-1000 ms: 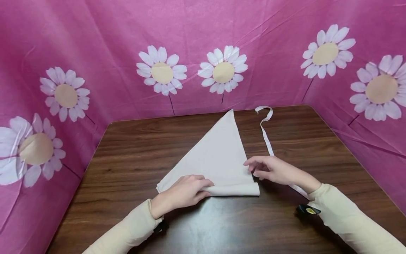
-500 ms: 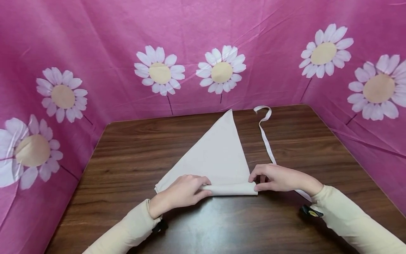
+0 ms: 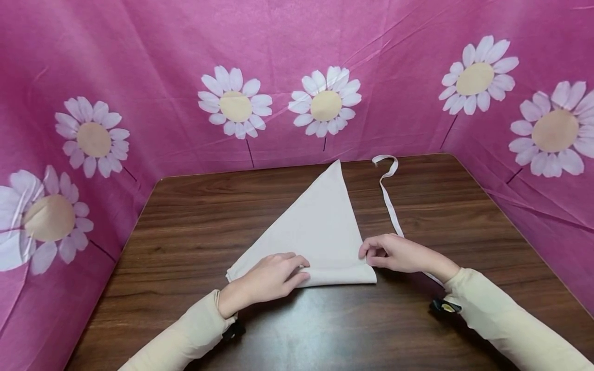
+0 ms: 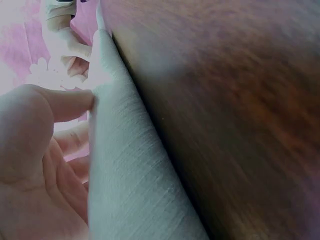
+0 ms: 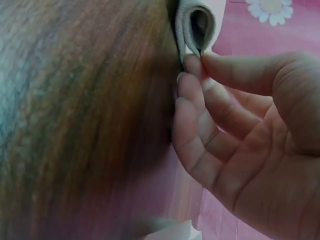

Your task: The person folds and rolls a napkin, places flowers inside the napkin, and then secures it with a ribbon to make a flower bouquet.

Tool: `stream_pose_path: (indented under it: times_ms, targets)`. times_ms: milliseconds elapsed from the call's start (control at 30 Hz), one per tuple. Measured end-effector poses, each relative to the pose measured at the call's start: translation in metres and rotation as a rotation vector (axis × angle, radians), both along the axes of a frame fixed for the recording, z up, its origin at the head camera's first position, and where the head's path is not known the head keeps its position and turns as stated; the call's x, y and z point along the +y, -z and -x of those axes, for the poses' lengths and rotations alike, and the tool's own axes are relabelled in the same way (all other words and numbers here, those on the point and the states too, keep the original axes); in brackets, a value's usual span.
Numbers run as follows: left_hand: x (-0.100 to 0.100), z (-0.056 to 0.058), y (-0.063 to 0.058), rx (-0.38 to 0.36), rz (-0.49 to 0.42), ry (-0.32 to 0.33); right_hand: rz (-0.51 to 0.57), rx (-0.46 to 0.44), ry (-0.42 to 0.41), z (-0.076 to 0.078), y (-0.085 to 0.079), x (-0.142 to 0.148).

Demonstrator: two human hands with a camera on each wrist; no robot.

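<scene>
An off-white cloth lies on the table as a triangle, its tip pointing away from me. Its near edge is turned over into a flattened roll. My left hand holds this roll towards its left part, thumb in front and fingers over the top; the left wrist view shows the thumb tip against the fabric. At the right edge, just behind the roll, my right hand pinches the cloth between thumb and fingers. In the right wrist view the roll's looped end stands right beside the fingertips.
A narrow white strap curves over the table and passes under my right wrist; whether it joins the cloth is hidden. A pink curtain with printed daisies borders the table's back and sides.
My right hand came down to the roll's right end, then moved slightly back and left onto the cloth's edge. The roll's right end looks flatter. My left hand has barely moved.
</scene>
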State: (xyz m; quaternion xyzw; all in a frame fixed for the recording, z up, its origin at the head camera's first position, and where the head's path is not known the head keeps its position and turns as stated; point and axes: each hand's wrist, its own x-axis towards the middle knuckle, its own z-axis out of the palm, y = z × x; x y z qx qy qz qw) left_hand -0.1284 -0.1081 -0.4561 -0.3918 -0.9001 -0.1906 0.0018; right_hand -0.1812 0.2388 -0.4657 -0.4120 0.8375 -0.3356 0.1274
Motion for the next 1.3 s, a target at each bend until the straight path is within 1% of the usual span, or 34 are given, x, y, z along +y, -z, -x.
stream_pose_path:
  times_ms: [67, 200, 300, 367, 433, 533, 600, 667, 733, 800, 933, 1100, 1200, 1300]
  targets:
    - [-0.001, 0.000, 0.000, 0.030, -0.009, 0.009, 0.005, 0.011, 0.009, 0.001, 0.001, -0.001]
    - [-0.001, 0.002, 0.002, 0.066, -0.037, 0.058, 0.022, 0.037, 0.025, 0.002, 0.002, -0.002]
    - [0.000, 0.002, 0.004, 0.065, -0.037, 0.078, 0.052, 0.080, 0.041, 0.002, -0.001, 0.000]
    - [0.001, 0.001, 0.004, 0.064, -0.028, 0.075, 0.082, 0.103, 0.045, 0.001, -0.005, 0.002]
    - [0.001, 0.000, 0.004, 0.063, -0.015, 0.063, 0.116, 0.111, 0.017, 0.000, -0.009, 0.003]
    - [0.002, -0.001, 0.002, 0.058, 0.005, 0.041, 0.140, 0.125, -0.068, -0.004, -0.014, 0.002]
    - [0.003, -0.002, 0.002, 0.052, 0.030, 0.024, 0.115, 0.166, -0.130, -0.008, -0.014, -0.002]
    - [0.004, -0.002, 0.001, 0.046, 0.056, 0.008, 0.065, 0.231, -0.162, -0.014, -0.013, -0.006]
    - [0.004, -0.002, 0.001, 0.046, 0.085, -0.009, 0.016, 0.296, -0.168, -0.018, -0.009, -0.010]
    - [0.004, -0.003, 0.001, 0.046, 0.101, -0.022, -0.014, 0.327, -0.158, -0.020, -0.006, -0.012]
    - [0.002, -0.004, 0.001, 0.050, 0.118, -0.051, -0.020, 0.312, -0.142, -0.018, -0.003, -0.015]
    - [-0.001, -0.006, 0.000, 0.030, 0.136, -0.078, -0.010, 0.262, -0.132, -0.010, -0.004, -0.016]
    - [-0.001, -0.005, 0.001, 0.029, 0.142, -0.083, 0.016, 0.218, -0.127, -0.004, -0.005, -0.015]
    - [-0.002, -0.003, 0.001, 0.056, 0.123, -0.083, 0.060, 0.175, -0.125, 0.002, -0.003, -0.015]
